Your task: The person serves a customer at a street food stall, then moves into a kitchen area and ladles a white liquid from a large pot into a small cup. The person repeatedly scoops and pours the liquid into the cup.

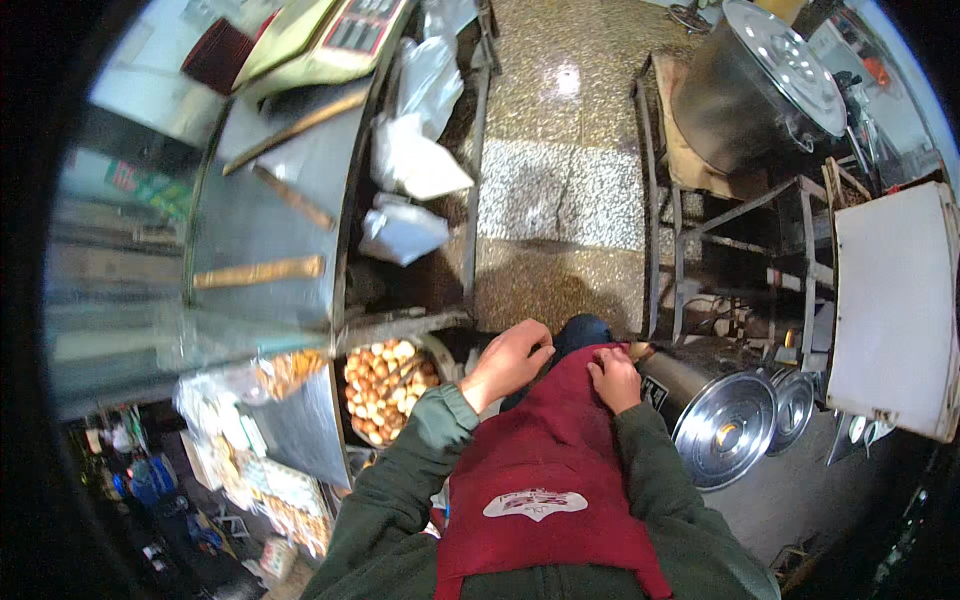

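Observation:
A dark red apron (540,440) with a white printed patch covers my front. My right hand (614,380) lies at the apron's right edge, fingers bent in, and seems to grip the cloth. My left hand (508,362) is held in the air at the apron's left side. Its fingers are loosely curved with the thumb apart, and nothing shows in it. Nearest to that hand, on the left, is a round container (440,352) filled with brown and pale egg-like rounds (390,390).
A metal counter (270,215) with several wooden sticks stands at left, plastic bags (425,90) beside it. Lidded steel pots (725,430) stand at right. A large pot (750,90) sits on a metal rack (735,215) beyond them. A speckled floor (560,200) runs between.

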A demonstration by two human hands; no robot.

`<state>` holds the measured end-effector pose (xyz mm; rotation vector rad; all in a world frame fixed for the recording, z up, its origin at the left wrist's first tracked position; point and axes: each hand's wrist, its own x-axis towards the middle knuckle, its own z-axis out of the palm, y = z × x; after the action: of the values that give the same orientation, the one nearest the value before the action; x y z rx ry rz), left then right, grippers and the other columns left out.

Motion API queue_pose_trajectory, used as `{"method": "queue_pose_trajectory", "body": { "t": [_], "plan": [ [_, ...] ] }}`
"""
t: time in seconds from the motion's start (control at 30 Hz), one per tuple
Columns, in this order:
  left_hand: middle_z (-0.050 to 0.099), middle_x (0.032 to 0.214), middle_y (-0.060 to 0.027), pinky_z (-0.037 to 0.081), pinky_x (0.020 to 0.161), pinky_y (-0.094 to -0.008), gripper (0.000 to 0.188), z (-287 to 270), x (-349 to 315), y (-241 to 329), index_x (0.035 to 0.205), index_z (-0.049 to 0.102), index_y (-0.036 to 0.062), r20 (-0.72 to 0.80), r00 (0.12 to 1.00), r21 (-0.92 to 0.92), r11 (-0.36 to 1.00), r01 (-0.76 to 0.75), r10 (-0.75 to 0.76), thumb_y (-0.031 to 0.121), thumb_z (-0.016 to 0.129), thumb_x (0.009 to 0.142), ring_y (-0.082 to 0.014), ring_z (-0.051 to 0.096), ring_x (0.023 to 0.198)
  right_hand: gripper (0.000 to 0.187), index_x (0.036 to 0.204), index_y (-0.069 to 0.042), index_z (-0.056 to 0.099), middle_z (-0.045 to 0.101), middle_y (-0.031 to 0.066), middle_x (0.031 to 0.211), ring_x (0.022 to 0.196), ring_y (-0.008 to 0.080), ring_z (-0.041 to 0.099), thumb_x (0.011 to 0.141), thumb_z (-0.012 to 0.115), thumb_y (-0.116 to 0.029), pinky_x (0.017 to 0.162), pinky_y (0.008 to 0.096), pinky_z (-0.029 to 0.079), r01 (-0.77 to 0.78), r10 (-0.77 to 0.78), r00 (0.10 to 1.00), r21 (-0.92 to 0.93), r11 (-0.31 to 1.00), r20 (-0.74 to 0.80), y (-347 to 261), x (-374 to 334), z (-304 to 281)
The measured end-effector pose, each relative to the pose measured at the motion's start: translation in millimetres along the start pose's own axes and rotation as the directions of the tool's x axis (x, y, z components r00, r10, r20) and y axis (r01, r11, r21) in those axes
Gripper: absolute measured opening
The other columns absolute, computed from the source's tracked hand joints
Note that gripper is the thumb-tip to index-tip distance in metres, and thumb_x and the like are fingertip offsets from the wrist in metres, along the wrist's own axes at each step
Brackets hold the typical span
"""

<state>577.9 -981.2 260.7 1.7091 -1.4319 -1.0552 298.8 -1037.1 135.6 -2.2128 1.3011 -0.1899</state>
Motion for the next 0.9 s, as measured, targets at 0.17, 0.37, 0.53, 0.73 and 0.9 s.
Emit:
{"method": "queue_pose_trajectory", "body": {
  "t": [0.17, 0.37, 0.53, 0.73, 0.9],
  "plan": [
    [0.066, 0.097, -0.0171, 0.054, 0.083, -0.0436, 0.019, -19.5, 86.0, -1.0, 0.106, 0.066, 0.0007, 0.106, 0.985, 0.019, 0.99, 0.139, -0.14, 0.019, 0.07, 0.101, -0.0358, 0.068, 0.092, 0.031, 0.119, -0.009, 0.066, 0.062, 0.0179, 0.117, 0.115, 0.0412, 0.061, 0.093, 0.077, -0.021, 0.095, 0.0515, 0.053, -0.136, 0.135, 0.99, 0.017, 0.991, 0.029, 10.3, 90.4, -34.4],
    [0.07, 0.104, -0.0194, 0.054, 0.084, -0.0475, 0.021, -48.1, 101.7, 77.7, 0.102, 0.066, 0.0031, 0.251, 0.904, 0.026, 0.936, 0.351, -0.346, 0.024, 0.067, 0.102, -0.0397, 0.069, 0.097, 0.042, 0.133, -0.009, 0.068, 0.065, 0.0207, 0.134, 0.128, 0.044, 0.058, 0.098, 0.073, -0.03, 0.108, 0.0522, 0.05, 0.023, -0.061, 0.899, 0.093, 0.995, 0.433, 69.0, 170.6, -72.7],
    [0.073, 0.105, -0.0131, 0.055, 0.091, -0.0397, 0.021, -103.6, 132.3, 148.4, 0.108, 0.07, 0.0022, 0.175, 0.907, -0.106, 0.908, 0.405, -0.384, 0.023, 0.07, 0.104, -0.0268, 0.07, 0.1, 0.055, 0.147, -0.011, 0.064, 0.06, 0.0201, 0.152, 0.14, 0.0415, 0.056, 0.104, 0.066, -0.045, 0.115, 0.05, 0.047, -0.145, 0.07, 0.637, 0.031, 0.989, 0.768, 64.6, 210.8, -134.9],
    [0.075, 0.107, -0.0095, 0.055, 0.089, -0.0351, 0.02, -184.4, 202.0, 178.3, 0.107, 0.071, 0.0006, 0.0, 0.911, -0.274, 0.877, 0.396, -0.412, 0.019, 0.074, 0.102, -0.0187, 0.069, 0.1, 0.059, 0.147, -0.008, 0.065, 0.07, 0.0196, 0.14, 0.126, 0.0398, 0.067, 0.104, 0.066, -0.049, 0.106, 0.0498, 0.054, -0.092, 0.082, 0.54, -0.039, 0.995, 0.838, 25.2, 307.4, -206.2],
    [0.072, 0.118, -0.0115, 0.056, 0.092, -0.0326, 0.026, -233.3, 300.4, 154.0, 0.088, 0.05, 0.0048, 0.089, 0.904, -0.345, 0.839, 0.421, -0.417, -0.001, 0.074, 0.096, -0.0166, 0.069, 0.103, 0.051, 0.148, -0.011, 0.065, 0.072, 0.0164, 0.137, 0.121, 0.0362, 0.069, 0.109, 0.062, -0.043, 0.101, 0.0507, 0.056, -0.206, 0.159, 0.605, -0.04, 0.978, 0.78, 5.9, 414.8, -224.9]
  ]
}}
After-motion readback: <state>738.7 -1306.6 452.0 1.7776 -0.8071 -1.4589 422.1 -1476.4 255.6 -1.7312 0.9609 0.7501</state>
